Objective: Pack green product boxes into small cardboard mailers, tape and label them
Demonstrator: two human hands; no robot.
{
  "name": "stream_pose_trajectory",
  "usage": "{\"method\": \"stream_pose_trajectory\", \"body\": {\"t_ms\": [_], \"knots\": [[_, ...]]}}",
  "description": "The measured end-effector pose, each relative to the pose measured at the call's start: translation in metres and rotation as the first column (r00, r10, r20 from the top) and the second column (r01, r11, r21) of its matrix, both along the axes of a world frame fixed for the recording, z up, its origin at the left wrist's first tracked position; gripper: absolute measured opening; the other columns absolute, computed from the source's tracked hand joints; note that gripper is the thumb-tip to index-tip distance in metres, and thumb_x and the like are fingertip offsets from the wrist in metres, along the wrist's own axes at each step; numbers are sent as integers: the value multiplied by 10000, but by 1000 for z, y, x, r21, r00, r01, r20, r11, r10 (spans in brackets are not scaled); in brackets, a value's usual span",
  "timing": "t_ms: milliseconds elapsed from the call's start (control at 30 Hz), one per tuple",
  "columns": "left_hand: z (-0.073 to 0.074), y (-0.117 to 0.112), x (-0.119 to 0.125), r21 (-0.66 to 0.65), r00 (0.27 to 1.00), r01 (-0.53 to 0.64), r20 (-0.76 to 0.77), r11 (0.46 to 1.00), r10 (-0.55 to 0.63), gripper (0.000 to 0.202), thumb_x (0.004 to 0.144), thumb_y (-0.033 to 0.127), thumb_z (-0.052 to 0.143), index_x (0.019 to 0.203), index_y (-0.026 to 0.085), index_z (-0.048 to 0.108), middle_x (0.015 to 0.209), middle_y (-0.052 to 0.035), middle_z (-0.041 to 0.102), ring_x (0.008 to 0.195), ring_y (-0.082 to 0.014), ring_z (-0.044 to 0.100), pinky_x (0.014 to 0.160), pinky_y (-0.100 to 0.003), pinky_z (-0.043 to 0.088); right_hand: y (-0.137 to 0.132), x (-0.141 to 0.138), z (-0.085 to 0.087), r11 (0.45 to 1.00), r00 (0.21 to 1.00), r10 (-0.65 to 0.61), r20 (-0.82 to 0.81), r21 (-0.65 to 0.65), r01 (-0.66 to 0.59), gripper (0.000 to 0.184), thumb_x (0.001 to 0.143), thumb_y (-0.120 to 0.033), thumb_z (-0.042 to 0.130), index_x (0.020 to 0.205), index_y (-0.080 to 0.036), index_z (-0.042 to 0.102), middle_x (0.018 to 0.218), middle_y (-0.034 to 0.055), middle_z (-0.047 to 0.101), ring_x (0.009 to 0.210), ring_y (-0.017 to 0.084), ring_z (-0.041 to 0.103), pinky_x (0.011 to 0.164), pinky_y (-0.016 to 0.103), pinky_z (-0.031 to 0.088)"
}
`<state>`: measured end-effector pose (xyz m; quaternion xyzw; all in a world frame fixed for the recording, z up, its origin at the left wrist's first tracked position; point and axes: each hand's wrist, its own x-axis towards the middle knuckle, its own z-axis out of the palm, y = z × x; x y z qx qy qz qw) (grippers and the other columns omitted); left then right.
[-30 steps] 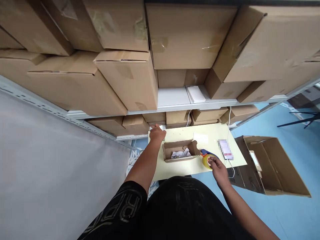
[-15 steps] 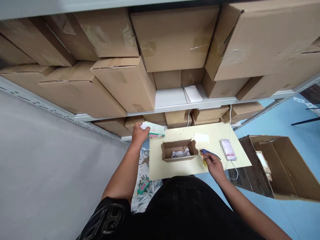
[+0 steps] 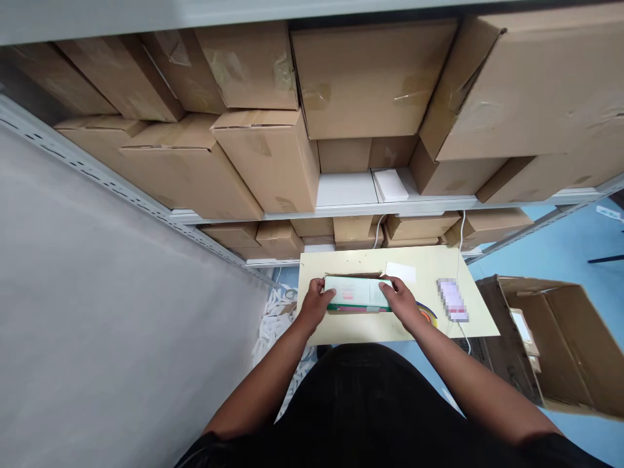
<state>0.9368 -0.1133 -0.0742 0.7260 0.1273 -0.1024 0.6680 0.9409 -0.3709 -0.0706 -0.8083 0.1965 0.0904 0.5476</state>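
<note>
Both hands hold a flat white and green carton [image 3: 358,292] over the small open cardboard box [image 3: 341,276] on the pale yellow table [image 3: 370,328]. My left hand [image 3: 314,302] grips the carton's left end. At its right end my right hand [image 3: 400,299] is closed on it. The carton hides most of the small box. A yellow and blue tape dispenser [image 3: 428,314] lies just right of my right hand.
A white card [image 3: 400,271] and a blurred phone [image 3: 452,300] with a white cable lie on the table. A large open cardboard box [image 3: 560,338] stands on the blue floor at right. Shelves stacked with cardboard boxes [image 3: 273,156] rise behind. Paper scraps [image 3: 273,318] litter the floor at left.
My left hand picked the carton up from the table's far left corner and brought it over the small box. My right hand left the tape dispenser and took the carton's right end.
</note>
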Motion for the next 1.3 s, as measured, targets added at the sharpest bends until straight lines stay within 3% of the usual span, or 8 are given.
{"method": "stream_pose_trajectory", "body": {"t_ms": [267, 433, 567, 800, 967, 1067, 1167, 1300], "knots": [[-23, 10, 5, 275, 996, 91, -40, 957, -83, 255, 934, 440, 564, 1061, 219, 585, 1064, -58, 736, 974, -240, 693, 822, -334, 504, -8, 21, -24, 973, 987, 152, -53, -170, -159, 433, 838, -684, 574, 873, -253, 553, 748, -32, 585, 706, 192, 543, 644, 291, 378], [-38, 10, 6, 553, 966, 259, -129, 792, -226, 183, 912, 355, 609, 914, 181, 664, 929, -68, 719, 879, -234, 678, 782, -316, 476, -3, 18, -33, 914, 959, 250, -136, -294, -280, 322, 907, -544, 563, 1034, -248, 563, 850, 2, 641, 780, 212, 603, 698, 296, 393], [-50, 10, 11, 662, 965, 241, -85, 710, -248, 152, 873, 300, 659, 841, 158, 702, 1160, -120, 697, 1074, -240, 662, 894, -292, 470, 3, 14, -46, 832, 940, 314, -131, -438, -339, 380, 966, -510, 508, 1174, -208, 608, 946, 75, 697, 887, 254, 643, 760, 318, 416], [-57, 10, 14, 775, 959, 277, -189, 567, -210, 190, 835, 308, 697, 990, 200, 678, 990, -86, 726, 942, -252, 683, 820, -320, 479, 8, 24, -70, 678, 930, 347, -118, -654, -336, 250, 849, -319, 647, 1031, -162, 715, 1101, 146, 663, 1111, 300, 587, 944, 351, 429], [-65, 21, 1, 785, 992, 84, -8, 614, -125, 513, 777, 264, 753, 1256, 219, 575, 1242, -113, 624, 1184, -288, 602, 998, -378, 470, -9, 18, -68, 735, 971, 235, -44, -645, -207, 250, 823, -310, 636, 1030, -171, 652, 1079, 137, 654, 1063, 288, 602, 926, 353, 456], [-80, 27, -13, 682, 997, -18, 68, 732, -40, 735, 741, 299, 800, 1405, 203, 500, 1379, -141, 533, 1331, -313, 514, 1126, -424, 411, -28, 1, -73, 803, 997, 69, -37, -591, -77, 497, 754, -385, 699, 1189, -159, 613, 1199, 178, 631, 1165, 348, 580, 1005, 424, 451], [-100, 22, -29, 409, 988, -114, -47, 906, 145, 919, 728, 352, 838, 1518, 202, 394, 1431, -165, 526, 1326, -309, 551, 1100, -421, 453, -39, -16, -85, 979, 975, -85, -206, -200, 44, 633, 709, -421, 733, 1281, -195, 579, 1210, 154, 667, 1114, 334, 641, 953, 441, 515], [-122, 0, -46, -8, 878, -391, -302, 921, 370, 878, 748, 379, 842, 1507, 192, 441, 1386, -184, 608, 1239, -288, 643, 1001, -379, 533, -41, -26, -104, 937, 906, -23, -423, 307, 167, 506, 735, -487, 752, 1173, -260, 638, 1206, 115, 714, 1063, 285, 688, 865, 395, 576]]}}
